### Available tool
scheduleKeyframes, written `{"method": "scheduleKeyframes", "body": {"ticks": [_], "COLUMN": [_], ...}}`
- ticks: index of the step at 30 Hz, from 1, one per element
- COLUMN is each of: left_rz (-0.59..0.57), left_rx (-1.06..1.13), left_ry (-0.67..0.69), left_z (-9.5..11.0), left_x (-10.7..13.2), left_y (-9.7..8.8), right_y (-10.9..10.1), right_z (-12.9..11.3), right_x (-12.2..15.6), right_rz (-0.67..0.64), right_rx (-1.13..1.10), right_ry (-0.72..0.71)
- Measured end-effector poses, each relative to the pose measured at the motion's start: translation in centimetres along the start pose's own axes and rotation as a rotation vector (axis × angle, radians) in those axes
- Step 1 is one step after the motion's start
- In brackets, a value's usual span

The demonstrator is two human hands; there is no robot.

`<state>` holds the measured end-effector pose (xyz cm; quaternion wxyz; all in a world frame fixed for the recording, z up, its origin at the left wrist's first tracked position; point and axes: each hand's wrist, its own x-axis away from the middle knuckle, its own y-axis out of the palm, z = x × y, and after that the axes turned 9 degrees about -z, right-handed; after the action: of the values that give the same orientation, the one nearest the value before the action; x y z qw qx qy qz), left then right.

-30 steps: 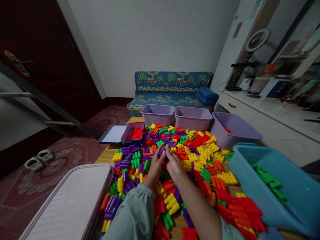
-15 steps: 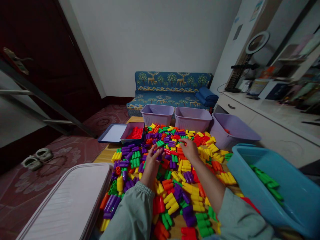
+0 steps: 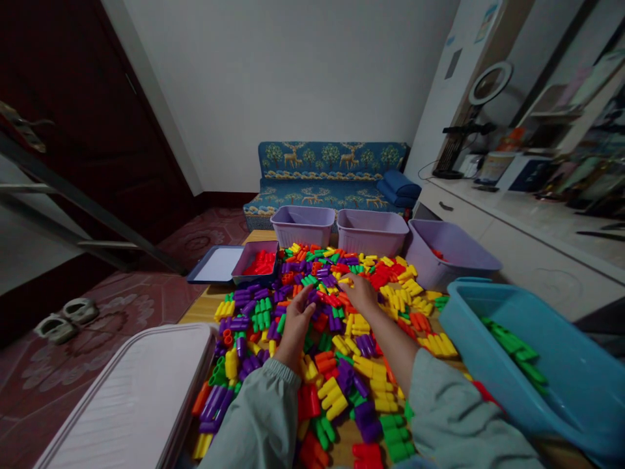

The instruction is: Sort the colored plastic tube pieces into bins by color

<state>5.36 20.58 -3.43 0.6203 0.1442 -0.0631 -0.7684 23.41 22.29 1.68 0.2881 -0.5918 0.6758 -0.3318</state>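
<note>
Colourful plastic building blocks, shaped like joined tubes in purple, green, yellow, red and orange, lie heaped over a wooden table (image 3: 195, 311). My left hand (image 3: 295, 320) is over the middle of the heap, its thumb and fingers apart, close to some purple blocks (image 3: 336, 323). Farther forward and to the right, my right hand (image 3: 360, 293) pinches a yellow block (image 3: 346, 281) between thumb and fingertips. Its other fingers are curled and partly hidden.
Lilac bins (image 3: 303, 225) line the table's far side. A blue tub (image 3: 551, 339) with green blocks stands right. At left are a small box (image 3: 254, 247) of red blocks, its lid (image 3: 217, 265), and a large pale lid (image 3: 131, 391). A sofa (image 3: 332, 169) is behind.
My right hand has shifted slightly left, and a yellow block now shows at its fingertips. The left hand's fingers have drawn closer together. The view has turned slightly.
</note>
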Motion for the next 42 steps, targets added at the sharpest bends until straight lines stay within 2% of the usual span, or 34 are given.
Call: {"method": "scheduleKeyframes", "body": {"ticks": [3,5,6,8,11,13,15,20,23,27,31,35,38,40,42], "left_rz": [0.003,0.009,0.013,0.026,0.033,0.026,0.005,-0.029,-0.005,0.004,-0.002,-0.010,-0.066,-0.121,-0.169], "left_rx": [-0.045,-0.052,-0.051,-0.067,-0.180,-0.271,-0.337,-0.446,-0.422,-0.395,-0.479,-0.537,-0.604,-0.726,-0.872], "left_ry": [-0.021,-0.023,-0.023,-0.023,-0.008,0.026,0.062,0.119,0.087,0.076,0.111,0.174,0.226,0.247,0.264], "left_z": [-0.3,-0.3,-0.4,-0.4,-0.1,0.3,0.7,1.4,1.4,1.2,0.9,1.1,1.7,2.2,2.7], "left_x": [0.0,0.0,-0.1,-0.1,0.1,0.3,0.7,1.2,1.2,1.1,1.1,1.3,1.5,1.8,2.2], "left_y": [-0.2,-0.3,-0.3,-0.2,0.0,0.3,0.5,0.8,0.7,0.5,0.4,0.6,0.9,1.1,1.4], "right_y": [-1.0,-2.2,-2.9,-4.1,-5.0,-4.7,-4.0,-2.3,-2.0,-1.8,-0.7,0.6,1.2,1.5,1.8], "right_z": [0.6,1.0,1.3,1.8,2.3,2.1,1.3,-1.1,-1.1,0.4,2.1,2.6,2.3,2.1,1.9], "right_x": [0.4,1.1,1.6,2.9,5.0,6.2,6.9,7.4,7.0,6.3,5.7,5.4,5.6,5.8,5.9], "right_rz": [0.073,0.045,0.014,-0.068,-0.166,-0.203,-0.223,-0.281,-0.268,-0.287,-0.189,-0.182,-0.209,-0.212,-0.186], "right_rx": [-0.499,-0.826,-0.908,-0.844,-0.317,0.056,0.294,0.487,0.443,0.294,0.149,-0.351,-0.679,-0.708,-0.584], "right_ry": [0.133,0.225,0.240,0.198,0.117,0.101,0.092,0.056,0.034,-0.036,-0.027,0.137,0.224,0.210,0.136]}}
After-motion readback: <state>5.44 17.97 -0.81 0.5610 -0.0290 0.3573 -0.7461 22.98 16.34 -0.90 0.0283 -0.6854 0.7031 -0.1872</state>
